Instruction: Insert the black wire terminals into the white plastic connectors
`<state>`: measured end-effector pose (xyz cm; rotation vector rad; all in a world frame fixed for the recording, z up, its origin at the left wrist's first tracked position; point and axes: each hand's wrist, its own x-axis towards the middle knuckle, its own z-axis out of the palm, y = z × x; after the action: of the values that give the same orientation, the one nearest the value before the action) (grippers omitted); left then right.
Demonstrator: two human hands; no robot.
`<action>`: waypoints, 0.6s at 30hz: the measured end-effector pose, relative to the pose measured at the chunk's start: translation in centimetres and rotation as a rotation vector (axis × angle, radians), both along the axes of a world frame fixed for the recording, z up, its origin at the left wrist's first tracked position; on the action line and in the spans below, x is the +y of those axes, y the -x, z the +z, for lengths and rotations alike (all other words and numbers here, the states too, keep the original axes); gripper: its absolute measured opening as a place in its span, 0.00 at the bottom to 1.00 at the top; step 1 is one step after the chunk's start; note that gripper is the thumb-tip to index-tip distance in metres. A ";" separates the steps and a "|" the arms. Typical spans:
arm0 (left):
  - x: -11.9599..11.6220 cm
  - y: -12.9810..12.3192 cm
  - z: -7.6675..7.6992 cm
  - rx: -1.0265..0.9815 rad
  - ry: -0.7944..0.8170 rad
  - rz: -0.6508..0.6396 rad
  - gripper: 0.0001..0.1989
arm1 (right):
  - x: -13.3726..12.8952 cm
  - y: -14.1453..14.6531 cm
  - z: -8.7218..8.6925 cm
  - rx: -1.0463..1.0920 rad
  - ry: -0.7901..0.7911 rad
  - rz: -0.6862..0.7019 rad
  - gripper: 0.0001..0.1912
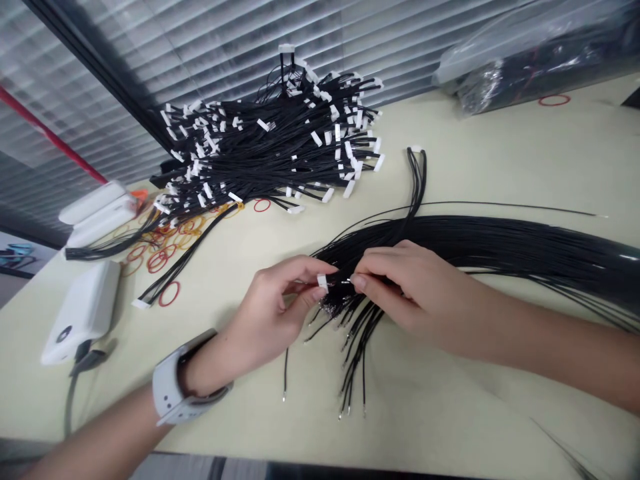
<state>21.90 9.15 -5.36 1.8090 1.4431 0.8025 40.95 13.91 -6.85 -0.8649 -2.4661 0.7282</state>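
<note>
Between thumb and forefinger, my left hand [280, 303] pinches a small white connector housing [323, 283]. My right hand [407, 283] is closed in a pinch on a thin black wire, whose bare metal terminal [345, 281] points left toward the housing. A small gap seems to lie between terminal and housing. Under both hands runs a thick bundle of black wires [480, 243], its crimped ends fanning out below my fingers. One wire cable with a white connector [416, 149] lies across the bundle, its lower part hidden behind my right hand.
A big pile of black cables with white connectors [270, 143] lies at the back. Rubber bands [170, 250] are scattered left of it, near a single cable [187, 257]. A white power bank [83, 313] with a plugged-in cord stands left. Plastic bags [540, 60] lie back right, against blinds.
</note>
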 end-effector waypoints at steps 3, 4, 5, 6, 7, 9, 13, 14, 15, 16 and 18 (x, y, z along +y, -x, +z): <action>-0.1 0.1 -0.1 0.025 -0.025 -0.023 0.09 | 0.0 0.1 0.1 -0.008 0.005 -0.001 0.14; -0.1 0.1 -0.1 0.029 -0.033 -0.029 0.09 | 0.0 0.1 0.1 -0.009 0.008 0.001 0.14; -0.2 0.2 -0.1 0.029 -0.037 -0.032 0.09 | 0.0 0.2 0.1 -0.012 0.008 0.003 0.14; -0.2 0.2 -0.1 0.027 -0.037 -0.031 0.09 | -0.1 0.2 0.1 -0.015 0.007 0.004 0.14; -0.2 0.2 -0.2 0.024 -0.032 -0.029 0.08 | -0.1 0.2 0.1 -0.017 0.004 0.003 0.14; -0.2 0.3 -0.2 0.009 -0.018 -0.026 0.08 | -0.1 0.3 0.1 -0.015 -0.004 0.002 0.14; -0.2 0.3 -0.4 -0.021 -0.009 -0.039 0.08 | -0.2 0.4 -0.2 -0.016 -0.005 0.000 0.14; -0.2 0.3 -0.4 -0.027 -0.010 -0.041 0.08 | -0.2 0.4 -0.2 -0.019 -0.012 0.002 0.14; -0.2 0.2 -0.4 -0.035 -0.009 -0.039 0.08 | -0.2 0.4 -0.2 -0.020 -0.020 0.004 0.13; -0.2 0.2 -0.4 -0.045 -0.004 -0.032 0.08 | -0.2 0.4 -0.2 -0.019 -0.027 0.003 0.13; -0.1 0.1 -0.2 -0.085 0.017 -0.012 0.08 | -0.2 0.4 -0.2 -0.008 -0.037 -0.005 0.12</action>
<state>21.82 9.09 -5.56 1.7482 1.3799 0.8486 40.57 13.71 -7.03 -0.8615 -2.4762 0.6769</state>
